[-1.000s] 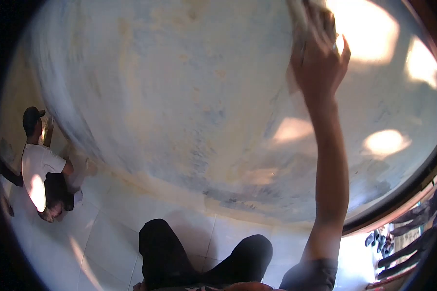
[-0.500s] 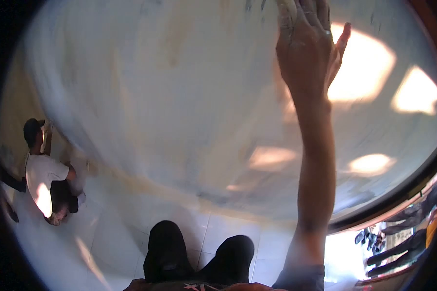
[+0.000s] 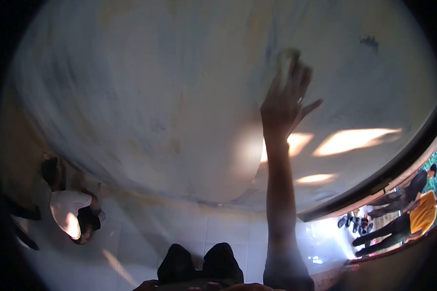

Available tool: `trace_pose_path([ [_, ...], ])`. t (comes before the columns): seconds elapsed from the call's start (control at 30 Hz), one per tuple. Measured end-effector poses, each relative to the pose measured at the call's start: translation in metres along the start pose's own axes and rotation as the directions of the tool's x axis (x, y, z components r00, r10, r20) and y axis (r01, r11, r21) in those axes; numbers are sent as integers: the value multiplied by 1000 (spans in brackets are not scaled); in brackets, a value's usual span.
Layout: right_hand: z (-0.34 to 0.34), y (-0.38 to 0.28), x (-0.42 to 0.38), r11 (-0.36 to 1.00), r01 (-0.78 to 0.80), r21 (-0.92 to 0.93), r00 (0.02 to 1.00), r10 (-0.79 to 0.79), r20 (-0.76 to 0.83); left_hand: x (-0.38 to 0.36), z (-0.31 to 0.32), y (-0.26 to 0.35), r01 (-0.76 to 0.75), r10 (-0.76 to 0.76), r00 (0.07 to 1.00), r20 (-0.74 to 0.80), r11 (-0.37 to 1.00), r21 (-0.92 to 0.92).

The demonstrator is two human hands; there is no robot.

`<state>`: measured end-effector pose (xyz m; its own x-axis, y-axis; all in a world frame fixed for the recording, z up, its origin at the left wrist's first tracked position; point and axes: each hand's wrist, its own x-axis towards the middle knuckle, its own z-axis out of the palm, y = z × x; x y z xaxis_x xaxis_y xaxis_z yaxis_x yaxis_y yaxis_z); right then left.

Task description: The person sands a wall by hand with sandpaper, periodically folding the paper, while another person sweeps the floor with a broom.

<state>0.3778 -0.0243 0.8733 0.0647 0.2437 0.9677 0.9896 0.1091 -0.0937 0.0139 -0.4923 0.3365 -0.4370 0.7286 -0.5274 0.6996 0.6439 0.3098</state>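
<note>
My right arm reaches up in front of a large, pale, smeared wall [image 3: 194, 97]. At its end, my right hand [image 3: 284, 102] has its back to me, against or close to the wall surface. Its upper fingers are bent together round a small pale thing [image 3: 290, 57], too blurred to name, while one finger sticks out to the right. A ring shows on one finger. I cannot find my left hand; small dim shapes at the bottom edge beside my dark-clothed knees [image 3: 177, 264] cannot be made out.
A person [image 3: 70, 208] in a white top and dark cap crouches by the wall at the lower left. A dark curved edge [image 3: 364, 203] bounds the wall at the right. Beyond it stand people, one in a yellow top [image 3: 422, 213], near shoes [image 3: 357, 223]. Pale tiles [image 3: 223, 233] cover the floor.
The view has shifted, bringing more of the people at the right into sight. My right hand appears lower and further left, with the pale thing at its fingertips now showing.
</note>
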Motion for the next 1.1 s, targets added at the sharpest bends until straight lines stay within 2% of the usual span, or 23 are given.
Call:
trace_pose_path([
  [0.1, -27, -12, 82, 989, -82, 125, 995, 88, -46, -9, -32, 19, 24, -20, 997, 70, 998, -56],
  [0.13, -21, -7, 77, 997, -73, 11, 997, 73, 24, -12, -43, 25, 27, -19, 996, 92, 997, -76],
  [0.17, -9, 3, 54, 993, -56, -103, 993, 66, 100, -15, -54, 30, 36, -25, 993, 112, 995, -98],
  [0.23, 1, 12, -27, 999, -35, 15, 981, 31, 192, -18, -69, 34, 43, -19, 986, 164, 989, -143],
  [0.27, -3, 6, -67, 993, -94, 66, 950, 70, 305, -17, -75, 34, 46, -13, 981, 191, 985, -168],
  [0.33, -4, 15, -143, 977, -179, 116, 908, 119, 401, -17, -86, 41, 65, -10, 970, 242, 973, -221],
  [0.43, -8, 30, -171, 984, -167, 61, 898, 126, 421, -18, -93, 53, 98, -6, 952, 307, 953, -286],
  [0.47, -3, 41, -166, 972, -203, 117, 918, 148, 369, -19, -95, 57, 109, -6, 945, 327, 948, -300],
  [0.5, -6, 46, -126, 956, -236, 172, 933, 174, 314, -20, -96, 59, 121, -8, 940, 342, 943, -310],
  [0.53, -8, 56, -83, 992, -123, 36, 973, 113, 203, -21, -96, 63, 132, -8, 932, 361, 939, -319],
  [0.57, -14, 66, -29, 982, -187, 18, 967, 181, 181, -23, -93, 67, 150, -15, 924, 382, 933, -327],
  [0.63, -33, 92, 83, 965, -81, -250, 995, 91, 28, -27, -86, 74, 183, -27, 909, 417, 923, -339],
  [0.7, -54, 114, 150, 997, -72, -2, 987, 71, -147, -31, -76, 86, 217, -40, 892, 449, 912, -349],
  [0.8, -48, 123, 100, 998, -40, -45, 997, 37, -63, -37, -64, 96, 258, -56, 870, 490, 898, -356],
  [0.83, -49, 123, 69, 992, -91, -89, 994, 97, 55, -41, -60, 100, 268, -58, 864, 501, 894, -359],
  [0.93, -53, 118, 78, 994, -44, -97, 995, 52, 84, -44, -40, 115, 309, -61, 845, 531, 867, -391],
  [0.97, -50, 121, 101, 1000, -18, 11, 999, 19, -49, -45, -34, 121, 316, -61, 842, 535, 860, -400],
  [1.03, -56, 121, 146, 999, 51, -1, 994, -51, -93, -46, -23, 137, 330, -38, 830, 556, 838, -435],
  [1.1, -62, 118, 146, 995, 92, -32, 992, -94, -79, -51, -20, 147, 348, 4, 802, 598, 810, -472],
])
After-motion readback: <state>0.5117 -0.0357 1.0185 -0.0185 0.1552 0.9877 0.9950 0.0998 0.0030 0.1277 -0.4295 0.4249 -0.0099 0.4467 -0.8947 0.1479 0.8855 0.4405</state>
